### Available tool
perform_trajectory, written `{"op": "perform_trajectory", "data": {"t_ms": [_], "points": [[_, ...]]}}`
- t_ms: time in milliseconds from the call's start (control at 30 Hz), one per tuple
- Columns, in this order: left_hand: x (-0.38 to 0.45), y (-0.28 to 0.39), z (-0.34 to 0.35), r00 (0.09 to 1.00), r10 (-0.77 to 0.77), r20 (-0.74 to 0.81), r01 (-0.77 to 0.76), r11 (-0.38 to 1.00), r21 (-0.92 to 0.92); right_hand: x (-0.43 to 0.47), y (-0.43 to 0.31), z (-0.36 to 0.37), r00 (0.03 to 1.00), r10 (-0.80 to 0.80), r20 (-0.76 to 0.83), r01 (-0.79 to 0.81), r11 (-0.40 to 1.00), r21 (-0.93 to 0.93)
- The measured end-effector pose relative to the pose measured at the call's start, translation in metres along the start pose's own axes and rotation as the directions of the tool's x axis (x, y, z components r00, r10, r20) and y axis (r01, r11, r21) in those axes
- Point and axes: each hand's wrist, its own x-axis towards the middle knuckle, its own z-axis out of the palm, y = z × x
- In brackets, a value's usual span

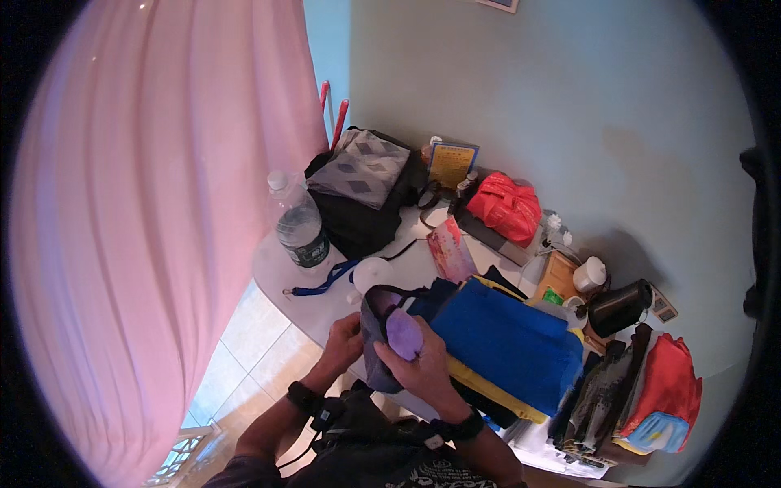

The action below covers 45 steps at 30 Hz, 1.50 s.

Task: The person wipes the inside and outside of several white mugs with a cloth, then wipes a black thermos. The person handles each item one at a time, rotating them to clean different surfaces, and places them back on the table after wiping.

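Observation:
My left hand (pixel 345 343) grips the near-left side of a dark grey fabric item (pixel 377 360) with a dark band around its opening. My right hand (pixel 424 372) holds its other side, with a bunched light-purple cloth (pixel 404 334) at the fingers. Whether the purple cloth is a separate piece or a lining, I cannot tell. Both hands are above the table's near edge. Right beside my right hand lies a stack of folded clothes with a blue garment (pixel 506 341) on top and a yellow one (pixel 497 387) below.
A large plastic water bottle (pixel 302 235) stands near the left edge of the white table (pixel 335 314), by a blue lanyard (pixel 326 279). Behind sit a black bag (pixel 351 226) and a red bundle (pixel 506 207). At right are a black kettle (pixel 619 308) and folded red clothes (pixel 668 381).

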Motion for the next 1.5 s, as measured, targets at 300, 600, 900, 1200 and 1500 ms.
{"op": "perform_trajectory", "data": {"t_ms": [300, 600, 900, 1200, 1500], "points": [[0.067, -0.025, -0.060, 0.954, -0.296, -0.039, 0.293, 0.906, 0.305, 0.049, 0.065, 0.049, 0.909, 0.378, -0.176, -0.357, 0.924, 0.140], [0.088, -0.027, -0.069, 0.811, -0.511, 0.286, 0.494, 0.859, 0.132, 0.061, 0.088, 0.059, 0.749, 0.614, -0.248, -0.538, 0.782, 0.313], [0.095, -0.038, -0.053, 0.839, -0.507, 0.197, 0.498, 0.862, 0.093, 0.061, 0.096, 0.057, 0.738, 0.622, -0.261, -0.589, 0.783, 0.202], [0.084, -0.009, -0.056, 0.913, -0.395, 0.101, 0.399, 0.916, -0.033, 0.054, 0.064, 0.056, 0.810, 0.515, -0.280, -0.479, 0.857, 0.191], [0.077, 0.085, -0.024, 0.969, -0.172, 0.176, 0.175, 0.985, -0.002, 0.035, -0.013, 0.022, 0.919, 0.257, -0.299, -0.123, 0.907, 0.404]]}}
